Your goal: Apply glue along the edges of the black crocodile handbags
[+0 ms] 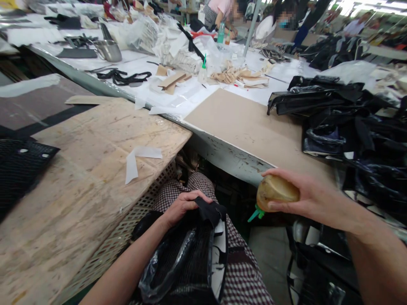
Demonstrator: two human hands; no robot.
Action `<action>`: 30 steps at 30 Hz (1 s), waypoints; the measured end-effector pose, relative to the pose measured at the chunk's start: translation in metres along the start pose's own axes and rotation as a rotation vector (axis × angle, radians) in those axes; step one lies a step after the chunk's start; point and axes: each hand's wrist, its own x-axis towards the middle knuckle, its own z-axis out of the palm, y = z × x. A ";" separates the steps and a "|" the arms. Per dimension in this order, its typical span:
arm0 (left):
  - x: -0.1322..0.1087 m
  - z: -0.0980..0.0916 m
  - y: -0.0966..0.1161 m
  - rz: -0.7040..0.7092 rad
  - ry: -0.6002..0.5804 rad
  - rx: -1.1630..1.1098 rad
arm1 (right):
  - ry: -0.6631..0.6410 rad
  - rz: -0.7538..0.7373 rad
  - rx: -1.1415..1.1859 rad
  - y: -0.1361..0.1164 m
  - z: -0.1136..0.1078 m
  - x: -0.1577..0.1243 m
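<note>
Left hand (184,207): fingers are closing on a black flap (208,210) of the black bag (187,262); thumb apparently underneath, partly hidden. Bag is lying on the lap, over checked cloth (243,279). Right hand (303,192): thumb and fingers are clamping an amber bottle (276,192), to the right of the bag and apart from it. Green nozzle (256,213) is pointing down and leftward. Beige board (241,123) is lying on the table beyond.
</note>
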 end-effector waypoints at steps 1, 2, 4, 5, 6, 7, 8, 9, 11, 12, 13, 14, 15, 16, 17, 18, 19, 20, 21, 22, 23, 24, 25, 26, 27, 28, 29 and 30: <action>0.000 -0.001 0.000 -0.003 0.002 0.002 | 0.038 0.036 0.107 0.006 0.007 -0.003; 0.000 -0.001 0.000 -0.005 0.004 0.007 | 0.075 0.079 0.225 0.012 0.016 -0.007; 0.001 -0.002 -0.001 -0.010 0.001 0.024 | 0.139 0.177 0.422 0.023 0.035 -0.015; 0.002 -0.003 -0.002 -0.013 -0.006 0.033 | 0.173 0.216 0.477 0.028 0.045 -0.019; 0.003 -0.003 -0.002 -0.016 -0.012 0.039 | 0.198 0.245 0.524 0.031 0.054 -0.023; 0.004 -0.003 -0.002 -0.020 -0.018 0.042 | 0.220 0.265 0.565 0.034 0.063 -0.025; 0.005 -0.003 -0.002 -0.026 -0.023 0.041 | 0.237 0.280 0.608 0.036 0.070 -0.027; 0.005 -0.003 -0.002 -0.034 -0.026 0.040 | 0.247 0.293 0.654 0.038 0.076 -0.028; 0.007 -0.002 -0.001 -0.045 -0.027 0.038 | 0.258 0.323 0.717 0.043 0.085 -0.028; 0.007 -0.002 -0.001 -0.048 -0.025 0.036 | 0.259 0.330 0.734 0.045 0.089 -0.027; 0.008 -0.001 -0.001 -0.047 -0.021 0.034 | 0.252 0.333 0.745 0.048 0.091 -0.025; 0.008 -0.001 -0.001 -0.044 -0.017 0.033 | 0.244 0.335 0.752 0.051 0.093 -0.023; 0.008 -0.001 -0.001 -0.041 -0.013 0.030 | 0.236 0.335 0.758 0.053 0.095 -0.021; 0.008 0.000 -0.002 -0.038 -0.010 0.028 | 0.229 0.334 0.765 0.055 0.097 -0.018; 0.008 0.000 -0.002 -0.038 -0.011 0.030 | 0.229 0.335 0.770 0.057 0.098 -0.016; 0.009 -0.001 -0.003 -0.038 -0.013 0.035 | 0.231 0.337 0.774 0.058 0.100 -0.015; 0.009 -0.001 -0.003 -0.039 -0.015 0.038 | 0.233 0.340 0.779 0.060 0.102 -0.013; 0.009 -0.001 -0.003 -0.041 -0.016 0.042 | 0.234 0.342 0.783 0.061 0.104 -0.012; 0.009 -0.001 -0.004 -0.043 -0.015 0.044 | 0.230 0.344 0.788 0.061 0.105 -0.011; 0.009 -0.001 -0.004 -0.044 -0.014 0.046 | 0.226 0.347 0.787 0.062 0.107 -0.010; 0.009 -0.001 -0.004 -0.042 -0.013 0.048 | 0.220 0.349 0.783 0.063 0.108 -0.009; 0.009 -0.001 -0.003 -0.042 -0.011 0.051 | 0.217 0.354 0.777 0.064 0.108 -0.009; 0.010 0.000 -0.003 -0.043 -0.011 0.052 | 0.215 0.357 0.769 0.064 0.108 -0.009; 0.010 0.000 -0.003 -0.045 -0.012 0.050 | 0.212 0.361 0.766 0.065 0.108 -0.009; 0.010 0.001 -0.003 -0.047 -0.013 0.045 | 0.210 0.364 0.767 0.065 0.108 -0.009; 0.011 0.001 -0.003 -0.048 -0.016 0.038 | 0.206 0.370 0.773 0.065 0.107 -0.010; 0.011 0.002 -0.003 -0.047 -0.019 0.030 | 0.201 0.374 0.782 0.065 0.107 -0.011; 0.011 0.002 -0.003 -0.045 -0.021 0.024 | 0.193 0.378 0.792 0.065 0.106 -0.012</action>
